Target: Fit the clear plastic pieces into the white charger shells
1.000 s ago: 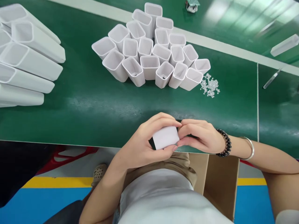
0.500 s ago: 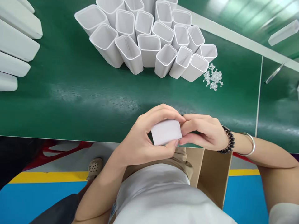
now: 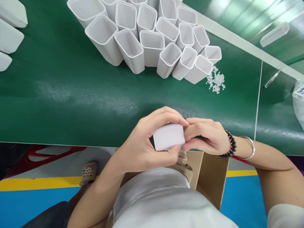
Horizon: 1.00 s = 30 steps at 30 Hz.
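fingers [image 3: 166, 117] of the left hand [image 3: 143, 147] were curled around a white piece [image 3: 169, 137], gripping it, thumb on the body side. right hand [image 3: 206, 134]: fingertips bunched at the piece's right end; could not tell whether they pinched anything, the contact being hidden. taking the standing tubes [image 3: 153, 55] as landmark: the piece was on the body side of them, well apart, with green table [image 3: 59, 120] showing between; clear bits [image 3: 216, 81] just beside their right end; a slim tool [image 3: 272, 78] farther right. since a second earlier the hold had scarcely altered; mainly the view had shifted, lying tubes [image 3: 10, 34] left of the standing ones mostly slipping out, a plastic bag [image 3: 299, 103] appearing far to their right. my reading: work at the piece's end was unfinished, the left hand serving as clamp.
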{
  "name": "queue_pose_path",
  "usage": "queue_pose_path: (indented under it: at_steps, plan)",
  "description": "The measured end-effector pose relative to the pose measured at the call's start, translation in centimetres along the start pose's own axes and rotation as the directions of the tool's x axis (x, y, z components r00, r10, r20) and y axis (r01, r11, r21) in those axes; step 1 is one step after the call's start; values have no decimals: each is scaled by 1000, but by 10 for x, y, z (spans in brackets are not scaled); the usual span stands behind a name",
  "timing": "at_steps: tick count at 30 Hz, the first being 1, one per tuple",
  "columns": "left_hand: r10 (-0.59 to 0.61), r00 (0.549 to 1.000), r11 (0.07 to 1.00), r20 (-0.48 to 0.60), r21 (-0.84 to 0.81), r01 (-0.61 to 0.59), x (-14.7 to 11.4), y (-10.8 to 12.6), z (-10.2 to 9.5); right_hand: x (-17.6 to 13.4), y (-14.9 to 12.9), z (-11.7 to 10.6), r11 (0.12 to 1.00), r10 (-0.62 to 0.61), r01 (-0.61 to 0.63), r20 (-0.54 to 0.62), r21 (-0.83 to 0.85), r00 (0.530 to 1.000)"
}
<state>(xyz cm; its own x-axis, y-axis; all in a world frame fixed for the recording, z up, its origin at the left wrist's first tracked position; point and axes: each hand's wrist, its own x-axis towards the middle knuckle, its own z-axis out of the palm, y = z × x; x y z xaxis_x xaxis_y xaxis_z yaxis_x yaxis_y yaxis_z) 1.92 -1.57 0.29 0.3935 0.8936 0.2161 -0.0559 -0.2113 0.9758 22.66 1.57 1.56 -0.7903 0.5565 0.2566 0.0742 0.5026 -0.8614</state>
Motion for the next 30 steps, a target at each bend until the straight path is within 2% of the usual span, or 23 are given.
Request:
queue_pose_path:
  at_steps: [17, 24, 30]
  plan:
    - [-37, 999, 999, 2, 31, 37, 0, 0, 0, 1, 0, 1, 1000, 15, -15, 5, -20, 1000]
    - [-72, 994, 997, 77, 43, 69, -1, 0, -3, 0, -2, -4, 998, 61, -60, 16, -26, 998]
    - [-77, 993, 996, 92, 43, 73, -2, 0, -4, 0, -3, -6, 996, 84, -83, 48, -22, 995]
